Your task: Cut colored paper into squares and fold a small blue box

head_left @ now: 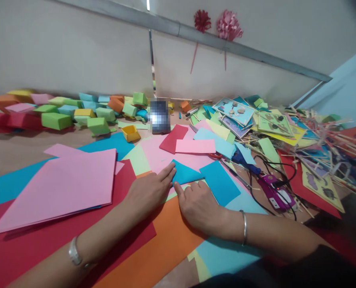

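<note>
A small piece of blue paper [186, 172], folded into a triangle-like shape, lies on the layered sheets in front of me. My left hand [152, 187] rests at its left end, fingers stretched out and flat against the edge. Along the lower edge, my right hand [199, 206] has its fingers curled, with one digit pointing forward and pressing at the paper. Under and beside my hands spreads an orange sheet [162, 244]. Just right of the folded piece lies a blue rectangle of paper [221, 182]. The undersides of both hands are hidden.
Stacked pink sheets [76, 180] lie left on a red sheet [12, 256]. Many colored paper boxes [58, 121] line the wall. Scissors [216, 156], a purple power strip [275, 192] with black cable, and a heap of sticks and cards [273, 123] occupy the right.
</note>
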A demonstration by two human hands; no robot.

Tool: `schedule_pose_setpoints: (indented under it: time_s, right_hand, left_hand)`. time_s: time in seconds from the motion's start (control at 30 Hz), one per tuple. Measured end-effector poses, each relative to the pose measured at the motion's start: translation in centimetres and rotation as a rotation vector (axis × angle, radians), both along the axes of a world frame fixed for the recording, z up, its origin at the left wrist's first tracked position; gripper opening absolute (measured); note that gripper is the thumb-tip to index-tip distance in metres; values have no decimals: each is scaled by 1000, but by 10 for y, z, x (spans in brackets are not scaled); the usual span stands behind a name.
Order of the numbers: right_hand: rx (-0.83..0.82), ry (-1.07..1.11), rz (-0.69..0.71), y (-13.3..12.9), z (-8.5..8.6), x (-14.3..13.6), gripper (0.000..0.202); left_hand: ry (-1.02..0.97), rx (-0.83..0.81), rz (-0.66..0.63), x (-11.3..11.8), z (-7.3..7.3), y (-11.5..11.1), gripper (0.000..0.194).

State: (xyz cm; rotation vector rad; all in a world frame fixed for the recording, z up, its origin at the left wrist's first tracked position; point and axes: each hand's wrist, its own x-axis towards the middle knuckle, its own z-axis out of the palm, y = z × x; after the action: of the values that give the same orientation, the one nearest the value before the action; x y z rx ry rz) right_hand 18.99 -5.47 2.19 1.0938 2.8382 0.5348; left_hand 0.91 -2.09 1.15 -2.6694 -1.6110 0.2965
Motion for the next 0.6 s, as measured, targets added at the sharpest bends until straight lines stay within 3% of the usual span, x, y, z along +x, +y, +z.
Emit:
schedule_pose_setpoints:
  time_s: [0.33, 0.5, 0.6]
  right_hand:
    - [-250, -225, -392, 2, 14, 27, 56]
    - [-299, -213, -416, 5, 21, 28, 57]
    - [-320, -206, -436, 9, 29, 21, 40]
  left_hand:
    - [-67, 18, 44, 0, -7, 1, 51]
    - [-64, -6, 57, 2, -2, 1, 52]
    - [-73, -21, 52, 3, 2, 0, 52]
